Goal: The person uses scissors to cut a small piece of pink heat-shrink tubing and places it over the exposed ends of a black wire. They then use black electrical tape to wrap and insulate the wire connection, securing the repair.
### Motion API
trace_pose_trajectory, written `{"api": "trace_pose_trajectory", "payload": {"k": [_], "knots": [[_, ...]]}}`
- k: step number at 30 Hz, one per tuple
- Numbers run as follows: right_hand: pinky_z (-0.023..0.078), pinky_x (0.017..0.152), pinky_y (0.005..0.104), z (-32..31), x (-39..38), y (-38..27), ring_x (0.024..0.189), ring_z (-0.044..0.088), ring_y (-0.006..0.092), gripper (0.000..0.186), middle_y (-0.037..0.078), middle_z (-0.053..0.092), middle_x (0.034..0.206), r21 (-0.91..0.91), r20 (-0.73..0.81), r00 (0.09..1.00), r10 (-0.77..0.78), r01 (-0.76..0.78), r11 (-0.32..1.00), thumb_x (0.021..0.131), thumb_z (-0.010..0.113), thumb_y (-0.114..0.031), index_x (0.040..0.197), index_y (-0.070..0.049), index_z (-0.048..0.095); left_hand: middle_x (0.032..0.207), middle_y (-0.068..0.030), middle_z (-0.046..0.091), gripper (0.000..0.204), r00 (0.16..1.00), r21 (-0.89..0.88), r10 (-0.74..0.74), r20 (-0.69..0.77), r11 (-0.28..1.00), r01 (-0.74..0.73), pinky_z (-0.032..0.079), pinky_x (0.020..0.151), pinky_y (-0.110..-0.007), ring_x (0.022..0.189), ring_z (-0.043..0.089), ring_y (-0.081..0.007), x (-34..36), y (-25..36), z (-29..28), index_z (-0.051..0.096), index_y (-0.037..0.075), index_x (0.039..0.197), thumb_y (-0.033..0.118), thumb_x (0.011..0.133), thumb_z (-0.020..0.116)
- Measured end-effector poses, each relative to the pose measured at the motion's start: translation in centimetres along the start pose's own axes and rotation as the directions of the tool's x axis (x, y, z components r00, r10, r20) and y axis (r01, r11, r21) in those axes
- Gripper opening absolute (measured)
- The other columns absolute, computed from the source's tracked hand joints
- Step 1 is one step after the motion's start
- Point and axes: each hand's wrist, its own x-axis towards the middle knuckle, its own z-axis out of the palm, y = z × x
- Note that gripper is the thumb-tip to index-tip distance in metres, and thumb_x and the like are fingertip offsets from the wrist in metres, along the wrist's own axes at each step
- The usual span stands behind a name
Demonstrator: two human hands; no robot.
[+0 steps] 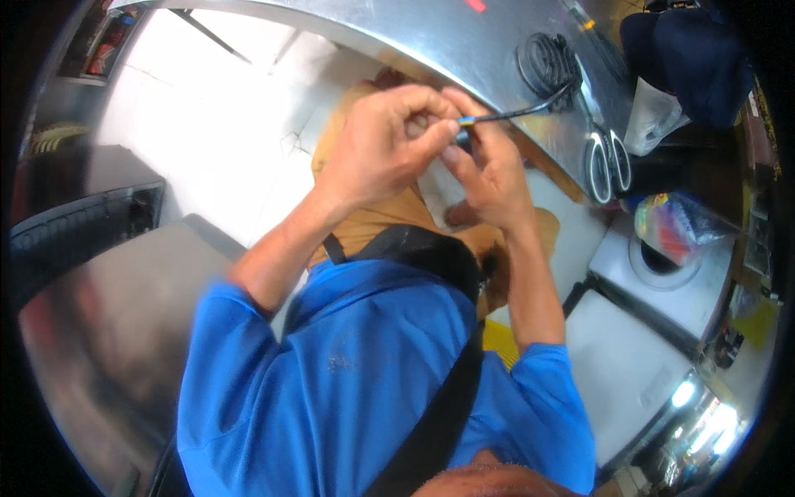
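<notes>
A black cable [523,111] runs from a loose coil [546,65] on the metal table to my two hands, held together at the table's near edge. Blue and yellow show at the cable's end, like bared inner wires. Thumb and forefinger of my left hand [377,141] pinch at that end; its other fingers are curled. My right hand [499,178] is closed around the cable just behind it, its thumb bent toward the left fingertips. A small dark bluish patch shows between the right thumb and forefinger, too blurred to name.
Scissors with pale-rimmed handles [609,166] lie on the metal table [447,37] at the right. A tool with an orange-yellow part [586,23], a clear plastic bag [650,120] and dark cloth [691,54] are farther right. A white appliance [629,373] stands below.
</notes>
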Motion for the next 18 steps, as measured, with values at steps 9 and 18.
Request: {"api": "trace_pose_trajectory", "payload": {"k": [9,18], "knots": [[0.049,0.093,0.0442,0.0,-0.1,-2.4,0.102,0.063,0.0398,0.037,0.023,0.062,0.112,-0.186,-0.060,0.997,-0.046,0.034,0.982,0.103,0.056,-0.029,0.123,0.003,0.058,0.082,-0.0061,0.065,0.011,0.971,0.247,0.229,-0.072,0.947,-0.205,0.049,0.063,-0.026,0.073,0.060,-0.0110,0.2,0.2,0.1,0.070,-0.001,0.104,0.005,0.095,0.070],[0.052,0.078,0.0395,0.7,0.0,-2.8,0.084,0.065,0.0297,0.025,0.019,0.065,0.093,-0.082,-0.174,0.981,0.082,-0.098,0.992,0.090,0.062,-0.016,0.108,0.002,0.064,0.082,-0.0107,0.066,0.013,0.957,0.403,0.273,-0.092,0.889,-0.215,0.051,0.064,-0.030,0.073,0.064,-0.0183,0.1,0.5,0.5,0.071,-0.002,0.102,0.000,0.089,0.071]]}}
